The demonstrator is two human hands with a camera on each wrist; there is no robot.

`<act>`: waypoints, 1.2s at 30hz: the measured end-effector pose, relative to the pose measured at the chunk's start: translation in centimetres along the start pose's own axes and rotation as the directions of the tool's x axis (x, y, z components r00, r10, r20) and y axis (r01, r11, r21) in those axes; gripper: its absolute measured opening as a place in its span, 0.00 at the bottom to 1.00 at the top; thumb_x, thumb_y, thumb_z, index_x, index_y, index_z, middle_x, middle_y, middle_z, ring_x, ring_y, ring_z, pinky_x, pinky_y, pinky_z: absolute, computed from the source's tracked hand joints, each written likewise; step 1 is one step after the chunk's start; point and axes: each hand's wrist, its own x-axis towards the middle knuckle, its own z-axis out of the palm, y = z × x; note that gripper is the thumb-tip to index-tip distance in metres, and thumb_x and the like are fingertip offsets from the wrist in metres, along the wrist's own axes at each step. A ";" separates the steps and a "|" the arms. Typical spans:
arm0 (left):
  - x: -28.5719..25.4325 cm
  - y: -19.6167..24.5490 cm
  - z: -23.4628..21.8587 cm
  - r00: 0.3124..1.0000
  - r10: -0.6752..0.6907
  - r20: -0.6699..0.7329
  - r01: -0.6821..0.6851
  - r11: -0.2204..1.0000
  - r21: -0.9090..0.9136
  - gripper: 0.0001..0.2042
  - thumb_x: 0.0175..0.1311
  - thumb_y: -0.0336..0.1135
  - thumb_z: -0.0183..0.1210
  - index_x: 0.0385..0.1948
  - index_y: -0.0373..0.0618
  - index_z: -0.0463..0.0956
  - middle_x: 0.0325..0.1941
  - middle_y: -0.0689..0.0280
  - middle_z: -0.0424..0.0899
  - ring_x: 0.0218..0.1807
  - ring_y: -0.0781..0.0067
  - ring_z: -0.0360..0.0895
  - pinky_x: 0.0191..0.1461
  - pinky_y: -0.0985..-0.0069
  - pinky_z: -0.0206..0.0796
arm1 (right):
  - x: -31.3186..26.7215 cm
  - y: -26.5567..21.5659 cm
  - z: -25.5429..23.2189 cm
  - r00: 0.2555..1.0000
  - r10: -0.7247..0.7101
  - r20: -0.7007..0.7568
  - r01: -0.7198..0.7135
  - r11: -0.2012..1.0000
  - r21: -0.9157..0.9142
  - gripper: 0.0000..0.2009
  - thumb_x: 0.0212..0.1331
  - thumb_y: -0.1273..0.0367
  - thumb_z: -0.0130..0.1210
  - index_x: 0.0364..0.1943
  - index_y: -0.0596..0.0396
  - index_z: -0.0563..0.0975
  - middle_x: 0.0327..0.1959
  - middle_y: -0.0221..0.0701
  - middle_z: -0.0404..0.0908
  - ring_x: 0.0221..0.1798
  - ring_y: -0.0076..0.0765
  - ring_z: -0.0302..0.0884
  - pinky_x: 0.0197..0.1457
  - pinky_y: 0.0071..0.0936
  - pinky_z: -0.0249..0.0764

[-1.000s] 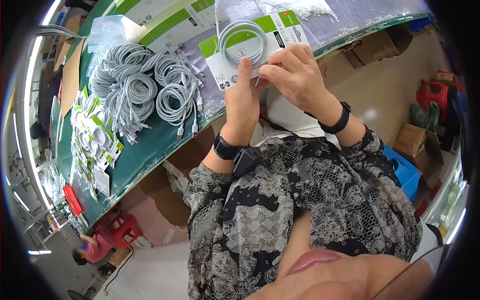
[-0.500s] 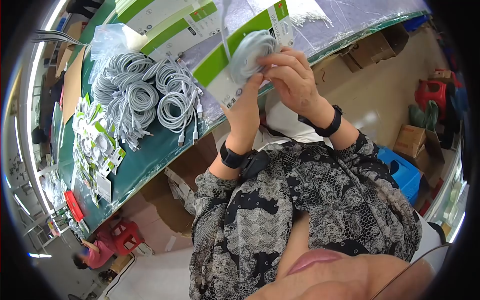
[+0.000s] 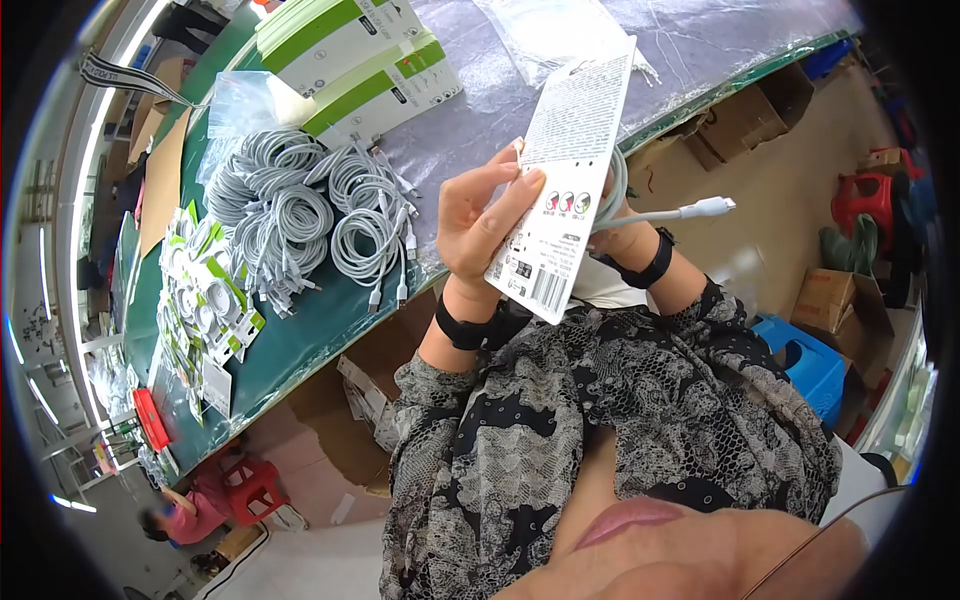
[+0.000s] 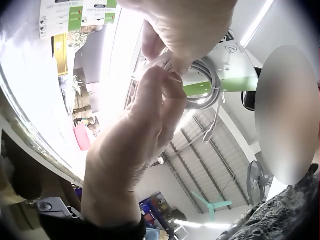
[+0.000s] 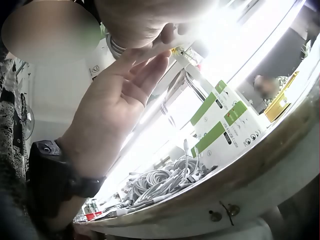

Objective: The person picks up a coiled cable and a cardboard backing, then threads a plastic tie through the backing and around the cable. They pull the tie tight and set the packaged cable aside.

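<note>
The left hand [image 3: 480,222] pinches the printed card [image 3: 565,160]; behind it, the right hand [image 3: 628,242] grips the coiled cable [image 3: 622,180] — wound, its plug [image 3: 708,207] free, attachment unclear. Left of both hands, uncarded cable coils [image 3: 290,215] remain — carded ones [image 3: 208,290] lie beyond.

"In the head view, what does the card [image 3: 562,190] cover?"
"Part of the right hand [image 3: 630,240]."
"Its fine print [image 3: 575,110]?"
"Too small to read."
"Those dark trousers [image 3: 186,26]?"
"Cut off by the top edge."
</note>
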 end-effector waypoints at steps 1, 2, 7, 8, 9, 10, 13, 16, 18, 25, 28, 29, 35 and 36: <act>0.0 -0.1 -0.2 1.000 0.001 -0.003 -0.001 1.000 0.000 0.18 0.43 0.22 0.67 0.40 0.39 0.80 0.40 0.59 0.72 0.46 0.56 0.79 0.55 0.63 0.74 | -0.1 0.4 -0.2 0.999 0.007 0.038 -0.009 0.998 0.062 0.20 0.46 0.66 0.63 0.46 0.50 0.76 0.51 0.32 0.76 0.56 0.39 0.70 0.59 0.38 0.65; -0.1 -0.2 -0.4 0.999 0.037 0.024 -0.037 0.999 0.020 0.18 0.42 0.22 0.68 0.40 0.41 0.81 0.41 0.60 0.71 0.47 0.55 0.79 0.55 0.64 0.75 | -0.1 0.7 -0.6 0.996 0.010 0.088 -0.008 1.000 -0.019 0.23 0.45 0.62 0.65 0.48 0.50 0.75 0.52 0.33 0.76 0.57 0.41 0.71 0.62 0.39 0.63; 0.5 0.2 -1.0 0.990 0.086 0.115 -0.094 0.993 0.068 0.19 0.41 0.23 0.69 0.41 0.45 0.82 0.42 0.61 0.71 0.49 0.54 0.78 0.55 0.68 0.75 | -1.2 0.9 -1.2 0.945 0.279 0.172 -0.311 0.929 0.199 0.26 0.45 0.59 0.66 0.50 0.52 0.74 0.52 0.35 0.76 0.56 0.42 0.73 0.61 0.37 0.67; 0.6 0.6 -0.6 0.997 0.045 0.057 -0.046 0.999 0.025 0.17 0.44 0.23 0.67 0.40 0.44 0.82 0.38 0.62 0.72 0.49 0.57 0.78 0.54 0.72 0.74 | -1.4 1.5 -0.6 0.982 0.163 0.091 -0.178 0.963 0.201 0.26 0.44 0.62 0.67 0.50 0.53 0.74 0.51 0.36 0.76 0.54 0.41 0.74 0.59 0.35 0.68; 0.6 0.7 -0.7 0.998 0.045 0.054 -0.046 0.999 0.026 0.17 0.44 0.23 0.67 0.40 0.44 0.82 0.38 0.62 0.72 0.49 0.57 0.78 0.54 0.72 0.74 | -1.2 1.9 -0.1 0.999 0.040 0.013 -0.042 0.980 0.193 0.26 0.43 0.65 0.68 0.50 0.54 0.74 0.50 0.37 0.77 0.53 0.40 0.74 0.57 0.34 0.70; 0.4 0.8 -0.9 0.997 -0.073 0.039 0.067 0.989 0.136 0.14 0.46 0.23 0.66 0.38 0.41 0.81 0.38 0.61 0.73 0.48 0.60 0.78 0.53 0.73 0.74 | 0.5 -0.8 -0.3 0.979 -0.179 -0.100 0.177 0.984 -0.035 0.24 0.43 0.71 0.68 0.49 0.55 0.74 0.46 0.38 0.77 0.49 0.38 0.76 0.52 0.30 0.72; -0.8 0.8 -0.4 0.915 -0.402 -0.038 0.354 0.755 0.552 0.10 0.57 0.22 0.58 0.41 0.34 0.75 0.44 0.57 0.77 0.47 0.69 0.77 0.50 0.75 0.72 | 0.6 -1.1 0.2 0.865 -0.501 -0.025 0.408 0.733 -0.544 0.14 0.50 0.77 0.61 0.42 0.56 0.75 0.42 0.35 0.76 0.44 0.35 0.75 0.48 0.30 0.71; -0.9 -0.4 0.1 0.533 -0.845 -0.045 0.648 0.442 -0.620 0.16 0.67 0.29 0.51 0.54 0.37 0.65 0.48 0.59 0.77 0.50 0.64 0.76 0.56 0.70 0.70 | 0.6 -1.0 1.7 0.966 -0.197 -0.167 0.176 0.976 -0.132 0.14 0.52 0.81 0.54 0.45 0.58 0.72 0.44 0.38 0.74 0.48 0.33 0.74 0.53 0.24 0.70; -0.8 -0.5 0.5 0.541 -0.835 -0.104 0.628 0.483 -0.610 0.16 0.67 0.30 0.51 0.54 0.37 0.65 0.48 0.59 0.77 0.49 0.65 0.76 0.55 0.71 0.70 | 0.5 -1.5 3.5 0.968 0.065 -0.244 -0.011 0.976 0.216 0.12 0.51 0.82 0.54 0.40 0.58 0.72 0.43 0.36 0.73 0.46 0.32 0.74 0.52 0.24 0.70; -2.2 -1.2 0.5 0.483 -0.864 -0.145 0.752 0.494 -0.436 0.16 0.70 0.37 0.49 0.53 0.37 0.67 0.50 0.61 0.77 0.49 0.72 0.75 0.52 0.77 0.67 | 1.1 -0.2 4.8 0.926 0.090 -0.367 -0.069 0.995 0.070 0.11 0.49 0.84 0.55 0.36 0.58 0.73 0.40 0.36 0.75 0.44 0.32 0.75 0.45 0.27 0.74; -1.9 -0.4 0.9 0.389 -0.920 -0.045 0.673 0.318 -0.668 0.16 0.70 0.39 0.49 0.52 0.37 0.68 0.50 0.61 0.76 0.50 0.73 0.75 0.55 0.77 0.66 | 1.7 0.0 3.4 0.933 -0.228 -0.278 0.129 0.934 -0.332 0.12 0.47 0.82 0.58 0.36 0.58 0.73 0.38 0.36 0.77 0.42 0.37 0.76 0.43 0.27 0.74; -2.2 -0.5 1.1 0.388 -0.921 -0.047 0.673 0.317 -0.668 0.16 0.70 0.39 0.49 0.52 0.37 0.68 0.50 0.61 0.76 0.50 0.73 0.75 0.55 0.77 0.66 | 1.9 0.3 3.1 0.934 -0.226 -0.276 0.129 0.935 -0.331 0.12 0.47 0.82 0.58 0.36 0.58 0.73 0.38 0.36 0.77 0.42 0.37 0.76 0.43 0.27 0.74; -3.1 -0.7 1.8 0.453 -0.892 0.001 0.519 0.262 -0.814 0.15 0.69 0.36 0.50 0.52 0.35 0.68 0.52 0.60 0.76 0.52 0.71 0.74 0.56 0.74 0.65 | 1.7 0.6 2.9 0.930 -0.205 -0.304 0.096 0.937 -0.337 0.11 0.47 0.80 0.61 0.35 0.57 0.74 0.36 0.34 0.78 0.38 0.36 0.77 0.40 0.26 0.74; -3.4 -0.8 1.8 0.529 -0.841 -0.111 0.608 0.467 -0.642 0.13 0.66 0.31 0.53 0.49 0.37 0.70 0.50 0.60 0.75 0.48 0.70 0.75 0.55 0.72 0.68 | 1.4 0.8 3.2 0.924 -0.053 -0.379 -0.005 0.989 -0.149 0.10 0.48 0.79 0.61 0.34 0.56 0.74 0.35 0.32 0.78 0.38 0.32 0.77 0.40 0.25 0.74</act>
